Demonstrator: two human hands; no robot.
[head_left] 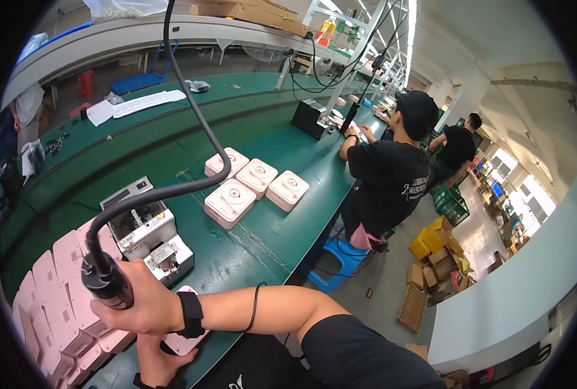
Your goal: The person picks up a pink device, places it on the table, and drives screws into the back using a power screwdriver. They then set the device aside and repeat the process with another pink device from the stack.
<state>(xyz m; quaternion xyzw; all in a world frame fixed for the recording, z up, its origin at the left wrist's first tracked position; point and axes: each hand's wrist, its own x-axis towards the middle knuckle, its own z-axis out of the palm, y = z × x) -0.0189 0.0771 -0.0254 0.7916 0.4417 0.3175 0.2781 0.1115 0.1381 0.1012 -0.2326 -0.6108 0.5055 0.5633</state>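
My right hand (147, 299) is wrapped round a black electric screwdriver (109, 285), whose thick cable rises from its top. Its tip is hidden behind the hand. Below it, my left hand (157, 360) grips the near edge of a pale pink plastic housing (186, 341) on the green bench, largely covered by my right wrist and its black band. Just beyond my right hand stands a silver screw feeder (149, 227). To the left, pink plastic housings (61, 305) are stacked in rows.
Several square pink units with round dials (230, 203) sit farther along the green workbench (262, 243). A black box (310, 118) stands beyond them. A co-worker in black (392, 162) works at the bench near a blue stool (335, 262). Yellow bins (431, 238) and cartons lie on the floor.
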